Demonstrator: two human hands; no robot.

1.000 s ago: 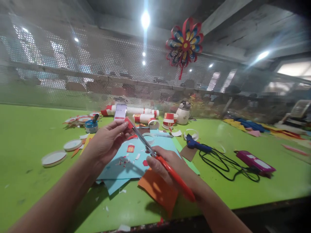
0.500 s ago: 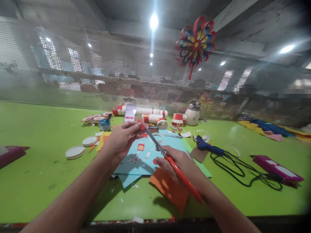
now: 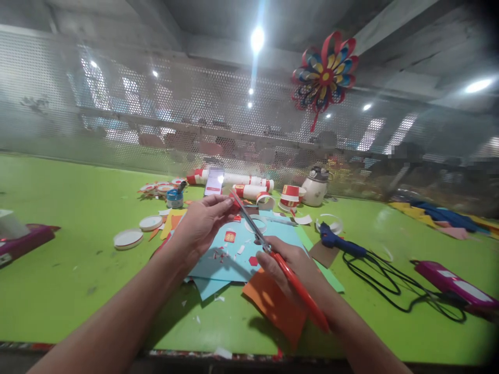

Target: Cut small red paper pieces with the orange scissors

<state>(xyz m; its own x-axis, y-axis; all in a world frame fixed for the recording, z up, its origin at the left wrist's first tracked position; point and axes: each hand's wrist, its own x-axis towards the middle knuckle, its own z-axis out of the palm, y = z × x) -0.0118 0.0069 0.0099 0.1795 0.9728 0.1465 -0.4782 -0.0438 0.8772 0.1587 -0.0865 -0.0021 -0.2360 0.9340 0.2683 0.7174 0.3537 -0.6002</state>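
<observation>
My left hand [image 3: 200, 226] is closed in a pinch on a small red paper piece [image 3: 235, 203] held above the table. My right hand [image 3: 290, 265] grips orange-handled scissors [image 3: 286, 272], whose blades [image 3: 249, 221] reach up to the red piece. Beneath both hands lies a light blue paper sheet [image 3: 237, 254] strewn with small red and white scraps. An orange sheet [image 3: 275, 306] lies under my right wrist.
On the green table [image 3: 70, 249] lie white lids [image 3: 128, 238], a blue glue pot [image 3: 174, 197], red-and-white paper rolls [image 3: 249, 189], a phone [image 3: 214, 182], a blue glue gun [image 3: 337, 240] with black cord, a purple box [image 3: 454, 284]. A perforated metal screen [image 3: 156, 119] stands behind; a paper flower [image 3: 325, 72] hangs above.
The view has swung left, so everything sits further right in the frame. Both hands keep their hold, and the scissors stay at the red piece.
</observation>
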